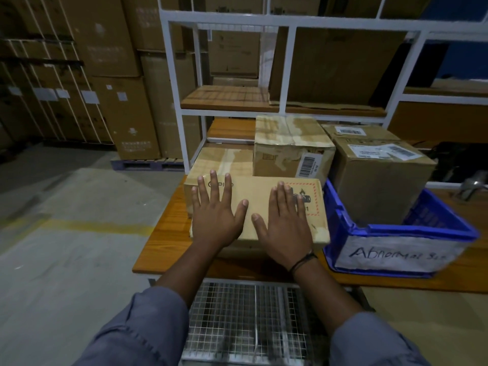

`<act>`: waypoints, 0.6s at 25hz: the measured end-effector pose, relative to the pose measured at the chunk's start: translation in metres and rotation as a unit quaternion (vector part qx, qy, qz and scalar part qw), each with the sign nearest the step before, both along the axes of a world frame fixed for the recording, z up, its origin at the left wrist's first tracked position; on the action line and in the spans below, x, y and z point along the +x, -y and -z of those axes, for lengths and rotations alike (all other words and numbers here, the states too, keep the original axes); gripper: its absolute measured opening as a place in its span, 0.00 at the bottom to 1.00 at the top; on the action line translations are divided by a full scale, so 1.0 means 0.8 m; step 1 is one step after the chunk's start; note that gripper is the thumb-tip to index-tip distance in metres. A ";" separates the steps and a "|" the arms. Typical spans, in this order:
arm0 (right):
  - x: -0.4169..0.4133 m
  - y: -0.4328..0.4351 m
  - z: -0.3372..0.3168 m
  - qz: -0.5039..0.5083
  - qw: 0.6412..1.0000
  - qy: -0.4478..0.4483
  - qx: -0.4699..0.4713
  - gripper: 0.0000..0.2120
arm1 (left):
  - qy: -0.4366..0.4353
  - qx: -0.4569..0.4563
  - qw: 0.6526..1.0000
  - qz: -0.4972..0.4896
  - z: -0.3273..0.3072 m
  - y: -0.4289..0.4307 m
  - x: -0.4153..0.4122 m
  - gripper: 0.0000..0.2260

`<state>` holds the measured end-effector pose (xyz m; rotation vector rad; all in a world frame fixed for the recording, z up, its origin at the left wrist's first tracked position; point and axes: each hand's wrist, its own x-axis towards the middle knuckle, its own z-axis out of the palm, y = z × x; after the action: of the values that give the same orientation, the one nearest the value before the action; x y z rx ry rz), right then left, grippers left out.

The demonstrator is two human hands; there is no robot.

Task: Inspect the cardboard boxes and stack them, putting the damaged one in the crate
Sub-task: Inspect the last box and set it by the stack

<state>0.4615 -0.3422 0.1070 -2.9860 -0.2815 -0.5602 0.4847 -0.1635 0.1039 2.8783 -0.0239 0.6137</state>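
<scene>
Both spread flat — left hand (215,215), right hand (286,229) — on a box (257,192), corner perhaps scuffed.

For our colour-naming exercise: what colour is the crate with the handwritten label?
The crate is blue, seen best in the head view.

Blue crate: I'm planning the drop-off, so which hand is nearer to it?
Right. The right hand rests flat on the right end of the cardboard box, next to the blue crate; the left hand rests on its left half, farther off.
</scene>
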 end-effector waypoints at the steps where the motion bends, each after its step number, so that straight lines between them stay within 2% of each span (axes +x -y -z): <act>1: -0.001 0.005 -0.001 0.015 1.000 0.011 0.007 0.41 | 0.002 -0.001 1.000 0.003 -0.003 0.000 0.001 0.36; 7: -0.011 0.013 -0.006 -0.004 0.999 0.024 0.042 0.40 | -0.004 -0.012 1.000 0.010 0.000 -0.011 -0.003 0.35; 8: -0.012 0.016 -0.011 -0.012 0.997 0.025 0.072 0.39 | -0.009 -0.020 1.000 0.016 -0.001 -0.018 -0.002 0.35; 10: -0.018 0.028 -0.027 -0.022 0.979 0.040 0.196 0.36 | -0.014 -0.037 0.999 0.035 -0.004 -0.029 -0.001 0.35; 12: -0.015 0.047 -0.034 -0.032 0.927 0.068 0.366 0.32 | -0.008 -0.053 0.997 0.050 -0.002 -0.039 -0.002 0.35; 14: -0.002 0.064 -0.036 0.008 0.850 0.073 0.522 0.28 | -0.009 -0.066 0.996 0.056 0.000 -0.051 -0.004 0.34; 15: 0.004 0.070 -0.036 0.035 0.807 0.040 0.589 0.25 | -0.012 -0.073 0.996 0.058 0.001 -0.059 -0.004 0.34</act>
<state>0.4645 -0.3980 0.1356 -1.7557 0.1531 -0.5634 0.4816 -0.1161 0.1032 2.7199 -0.1355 0.5352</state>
